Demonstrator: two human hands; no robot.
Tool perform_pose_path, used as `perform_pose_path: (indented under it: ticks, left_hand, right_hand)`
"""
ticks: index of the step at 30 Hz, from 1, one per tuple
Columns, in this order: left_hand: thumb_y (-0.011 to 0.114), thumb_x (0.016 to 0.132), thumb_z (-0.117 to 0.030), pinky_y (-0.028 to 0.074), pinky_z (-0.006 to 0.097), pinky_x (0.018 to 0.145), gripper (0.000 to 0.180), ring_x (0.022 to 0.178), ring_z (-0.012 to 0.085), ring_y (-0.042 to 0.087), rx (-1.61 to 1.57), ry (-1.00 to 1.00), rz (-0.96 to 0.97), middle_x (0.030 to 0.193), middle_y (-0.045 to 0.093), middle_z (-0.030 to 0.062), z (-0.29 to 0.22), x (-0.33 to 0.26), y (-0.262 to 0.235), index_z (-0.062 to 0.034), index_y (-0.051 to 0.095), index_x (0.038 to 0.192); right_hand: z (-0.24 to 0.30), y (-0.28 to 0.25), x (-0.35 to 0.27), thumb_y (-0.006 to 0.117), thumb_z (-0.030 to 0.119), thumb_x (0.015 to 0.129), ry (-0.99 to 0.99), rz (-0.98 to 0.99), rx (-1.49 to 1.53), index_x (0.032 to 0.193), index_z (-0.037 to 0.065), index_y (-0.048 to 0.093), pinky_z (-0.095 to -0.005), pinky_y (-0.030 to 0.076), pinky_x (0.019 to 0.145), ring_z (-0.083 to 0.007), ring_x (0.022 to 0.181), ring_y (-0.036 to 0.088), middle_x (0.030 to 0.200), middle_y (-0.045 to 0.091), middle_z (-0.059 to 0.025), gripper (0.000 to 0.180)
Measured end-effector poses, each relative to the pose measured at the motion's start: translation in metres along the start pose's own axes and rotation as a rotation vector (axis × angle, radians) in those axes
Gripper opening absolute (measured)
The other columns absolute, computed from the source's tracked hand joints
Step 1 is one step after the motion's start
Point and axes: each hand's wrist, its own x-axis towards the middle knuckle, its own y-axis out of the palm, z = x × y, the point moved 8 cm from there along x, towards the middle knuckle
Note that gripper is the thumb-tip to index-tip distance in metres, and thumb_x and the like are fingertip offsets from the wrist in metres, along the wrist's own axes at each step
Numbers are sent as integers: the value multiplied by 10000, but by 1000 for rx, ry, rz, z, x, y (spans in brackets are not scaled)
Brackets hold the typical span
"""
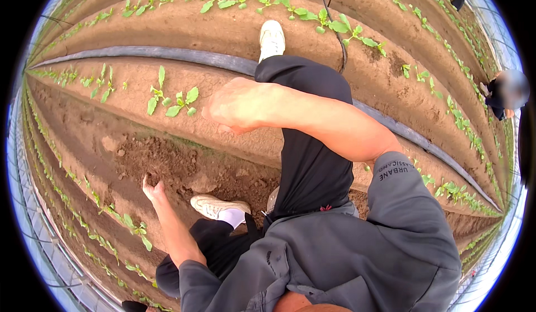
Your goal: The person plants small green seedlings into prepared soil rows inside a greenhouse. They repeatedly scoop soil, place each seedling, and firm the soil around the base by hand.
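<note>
My right hand [237,105] is low over the raised soil bed [223,144], just right of two leafy green seedlings [181,103]. Its fingers curl down and inward, closed, and whatever they may hold is hidden beneath the hand. Lower left, my left hand [153,188] hangs beside a patch of loose, crumbly dark soil [156,156] in the furrow. A thumb and a finger show apart there, with nothing visible between them.
A dark flat hose [167,53] runs along the bed behind my right hand. My shoes [272,38] straddle the bed. More seedling rows [324,20] lie beyond and at the left [134,227]. A thin black cord [335,33] hangs over the far row. Another person [505,94] is at the far right.
</note>
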Motion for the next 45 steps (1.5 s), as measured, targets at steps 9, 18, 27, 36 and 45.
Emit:
perform_pose_path:
  ticks: [9, 18, 27, 36, 45]
  left_hand:
    - [661, 847, -11, 593, 327, 792, 164, 903, 258, 684, -75, 101, 211, 1000, 696, 157, -73, -37, 83, 56, 654, 996]
    - [630, 928, -113, 587, 277, 613, 263, 917, 301, 658, 92, 63, 679, 1095, 666, 200, -8, -56, 407, 58, 617, 1127]
    - [587, 941, -177, 471, 247, 452, 177, 764, 239, 666, 457, -348, 773, 961, 691, 114, 299, -61, 596, -44, 624, 1051]
    - [722, 824, -167, 464, 273, 604, 301, 785, 128, 639, 1087, -313, 871, 955, 698, 45, 522, -106, 624, -65, 629, 1091]
    - [651, 805, -132, 499, 286, 742, 565, 775, 151, 607, 1588, 295, 1183, 884, 659, 63, 607, -126, 663, 38, 515, 1326]
  right_hand:
    - [-240, -69, -83, 616, 281, 917, 415, -440, 301, 1263, 36, 586, -382, 509, 849, -292, 967, 665, 1054, 699, -177, 425]
    - [-473, 26, -109, 674, 406, 846, 1089, -475, 72, 1213, 25, 613, -437, 490, 937, -339, 1137, 597, 1233, 615, -199, 532]
    - [-539, 73, -60, 672, 443, 846, 1164, -412, 39, 1251, 18, 578, -474, 468, 971, -368, 1217, 496, 1282, 526, -210, 595]
    - [-547, 79, -61, 652, 296, 840, 1059, -621, 127, 1123, 61, 643, -488, 477, 920, -364, 1136, 536, 1172, 566, -196, 368]
    - [-543, 85, -91, 684, 271, 786, 1096, -813, 301, 1097, 35, 643, -458, 483, 895, -346, 1088, 583, 1121, 616, -174, 393]
